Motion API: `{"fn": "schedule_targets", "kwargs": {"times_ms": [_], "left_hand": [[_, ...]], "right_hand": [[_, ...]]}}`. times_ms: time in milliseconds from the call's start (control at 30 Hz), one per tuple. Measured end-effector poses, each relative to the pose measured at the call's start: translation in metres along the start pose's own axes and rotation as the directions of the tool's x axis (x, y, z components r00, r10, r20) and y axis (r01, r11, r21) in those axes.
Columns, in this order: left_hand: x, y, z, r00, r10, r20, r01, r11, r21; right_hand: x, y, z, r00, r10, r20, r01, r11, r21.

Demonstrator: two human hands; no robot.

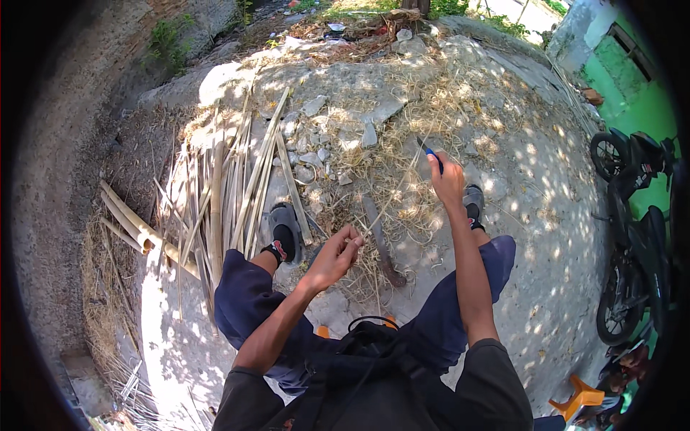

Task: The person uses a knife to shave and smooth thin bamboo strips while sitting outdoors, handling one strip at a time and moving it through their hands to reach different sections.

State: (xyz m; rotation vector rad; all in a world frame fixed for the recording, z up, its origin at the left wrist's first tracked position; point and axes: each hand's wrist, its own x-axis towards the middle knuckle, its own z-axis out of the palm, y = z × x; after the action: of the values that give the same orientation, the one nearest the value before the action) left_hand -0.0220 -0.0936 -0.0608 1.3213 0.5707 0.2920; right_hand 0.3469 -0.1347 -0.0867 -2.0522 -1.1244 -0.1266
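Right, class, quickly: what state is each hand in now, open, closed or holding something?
Left hand: closed, pinching a thin pale strip.
Right hand: closed around a blue-handled knife.

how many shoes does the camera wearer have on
2: the left shoe, beside a flat bamboo strip, and the right shoe, just to the right of the right hand. Both show, at least partly.

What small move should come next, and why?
Perhaps draw the thin strip past the blue-handled knife: the left hand pinches it, while the right hand holds the knife with its blade apparently close to the strip.
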Motion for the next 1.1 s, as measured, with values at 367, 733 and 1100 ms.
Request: {"fn": "schedule_targets", "kwargs": {"times_ms": [367,733,1100], "left_hand": [[-0.011,-0.002,-0.019,0.999,-0.010,-0.036,0.013,0.997,0.074],[-0.011,-0.012,-0.030,0.995,-0.019,-0.096,0.042,0.969,0.242],[0.009,-0.016,-0.030,0.937,0.236,-0.259,-0.079,0.863,0.499]], "right_hand": [[0.003,0.013,0.017,0.999,-0.031,0.031,0.033,0.998,-0.061],[0.012,0.027,0.009,0.572,0.033,0.819,-0.814,0.149,0.562],[-0.019,-0.026,-0.021,0.780,0.166,0.603,-0.625,0.247,0.741]]}}
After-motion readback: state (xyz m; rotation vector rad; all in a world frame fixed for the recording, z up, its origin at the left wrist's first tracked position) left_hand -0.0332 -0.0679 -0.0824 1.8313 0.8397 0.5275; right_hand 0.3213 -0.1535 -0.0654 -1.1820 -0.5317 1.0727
